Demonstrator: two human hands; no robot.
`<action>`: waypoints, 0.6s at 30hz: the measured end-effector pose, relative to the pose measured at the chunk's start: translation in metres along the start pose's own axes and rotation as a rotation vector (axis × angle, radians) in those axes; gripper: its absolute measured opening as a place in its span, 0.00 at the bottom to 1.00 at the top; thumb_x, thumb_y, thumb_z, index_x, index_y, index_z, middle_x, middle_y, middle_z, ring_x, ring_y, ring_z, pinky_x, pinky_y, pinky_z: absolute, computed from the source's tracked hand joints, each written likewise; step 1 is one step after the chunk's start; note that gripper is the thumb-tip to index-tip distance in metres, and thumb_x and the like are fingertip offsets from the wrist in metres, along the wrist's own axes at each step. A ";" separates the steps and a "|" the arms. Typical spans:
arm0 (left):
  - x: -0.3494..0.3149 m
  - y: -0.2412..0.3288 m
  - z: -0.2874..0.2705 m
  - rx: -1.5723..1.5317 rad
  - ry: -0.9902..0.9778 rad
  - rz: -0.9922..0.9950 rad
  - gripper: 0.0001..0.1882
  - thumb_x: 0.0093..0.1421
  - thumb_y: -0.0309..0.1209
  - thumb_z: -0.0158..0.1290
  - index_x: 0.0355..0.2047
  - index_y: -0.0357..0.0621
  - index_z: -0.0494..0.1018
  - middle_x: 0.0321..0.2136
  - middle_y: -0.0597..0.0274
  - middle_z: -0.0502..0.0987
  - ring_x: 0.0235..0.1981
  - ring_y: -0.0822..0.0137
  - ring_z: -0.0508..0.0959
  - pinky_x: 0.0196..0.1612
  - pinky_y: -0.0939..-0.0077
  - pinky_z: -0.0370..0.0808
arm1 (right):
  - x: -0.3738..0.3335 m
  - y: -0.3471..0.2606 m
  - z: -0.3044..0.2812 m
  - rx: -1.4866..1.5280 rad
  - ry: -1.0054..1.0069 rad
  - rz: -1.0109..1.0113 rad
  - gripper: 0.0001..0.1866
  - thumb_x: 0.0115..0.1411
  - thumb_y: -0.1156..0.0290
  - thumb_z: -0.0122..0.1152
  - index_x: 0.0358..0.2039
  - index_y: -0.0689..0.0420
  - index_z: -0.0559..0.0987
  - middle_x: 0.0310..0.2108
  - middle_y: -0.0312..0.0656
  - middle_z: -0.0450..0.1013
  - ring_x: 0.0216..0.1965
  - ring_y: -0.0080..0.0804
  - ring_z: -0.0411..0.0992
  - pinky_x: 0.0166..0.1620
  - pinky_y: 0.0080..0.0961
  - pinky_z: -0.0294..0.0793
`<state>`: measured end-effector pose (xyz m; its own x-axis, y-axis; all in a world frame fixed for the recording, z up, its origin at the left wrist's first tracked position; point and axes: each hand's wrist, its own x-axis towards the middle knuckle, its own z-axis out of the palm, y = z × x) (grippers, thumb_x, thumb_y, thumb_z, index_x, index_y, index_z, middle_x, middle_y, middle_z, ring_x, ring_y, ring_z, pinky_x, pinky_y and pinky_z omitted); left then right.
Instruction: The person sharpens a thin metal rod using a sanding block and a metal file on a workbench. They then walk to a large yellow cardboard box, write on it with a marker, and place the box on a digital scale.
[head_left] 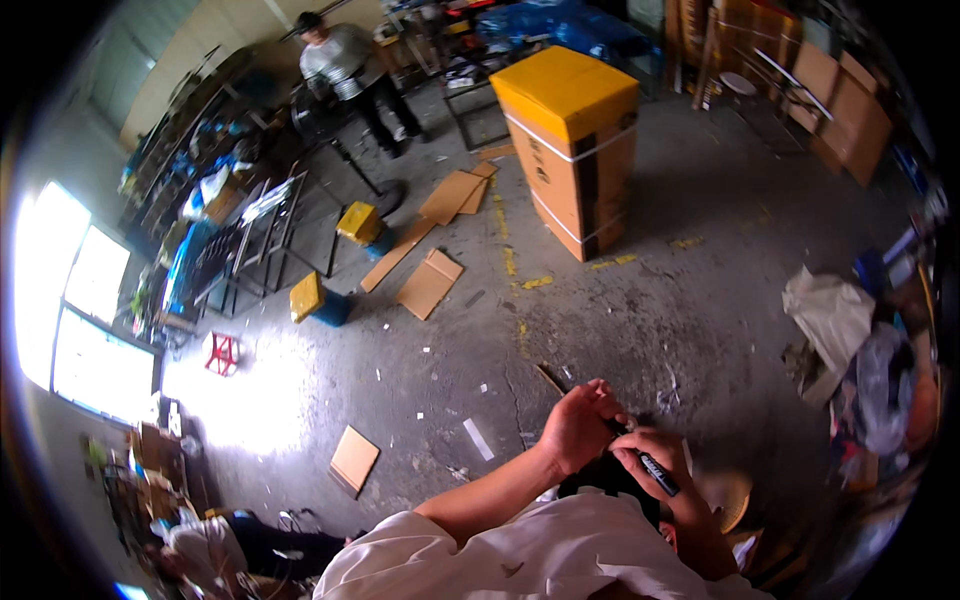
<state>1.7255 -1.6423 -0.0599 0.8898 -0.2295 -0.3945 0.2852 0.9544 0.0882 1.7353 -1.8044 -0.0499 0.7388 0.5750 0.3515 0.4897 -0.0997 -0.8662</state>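
In front of my white shirt, my two hands meet. My right hand (652,457) is closed around a black marker pen (657,474) with pale lettering, its lower end poking out past the fingers. My left hand (580,425) is curled at the pen's other end, where a small dark piece shows between the hands. Whether the left fingers grip the pen itself or its cap is hidden. A tall brown carton (575,185) with a yellow top (565,88) and white straps stands upright on the floor ahead, out of reach of both hands.
Flat cardboard pieces (430,284) lie on the concrete floor (440,370), left of the carton. Two yellow-and-blue stools (327,306) and a red stool (221,353) stand farther left. One person (345,75) stands at the back; another (205,550) is lower left. Bags (828,305) pile up at right.
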 end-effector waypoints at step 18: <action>-0.014 0.001 0.182 0.711 -0.805 1.120 0.43 0.59 0.67 0.20 0.52 0.46 0.68 0.32 0.63 0.61 0.34 0.68 0.58 0.41 0.74 0.56 | 0.113 0.068 -0.084 0.220 -0.508 -0.081 0.04 0.55 0.73 0.58 0.28 0.60 0.77 0.25 0.42 0.75 0.26 0.31 0.75 0.30 0.23 0.72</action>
<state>1.7784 -1.6728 0.1121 0.6401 0.2536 0.7252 -0.7363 0.4718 0.4850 1.8905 -1.8143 -0.0396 0.3597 0.8985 0.2517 0.3875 0.1016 -0.9163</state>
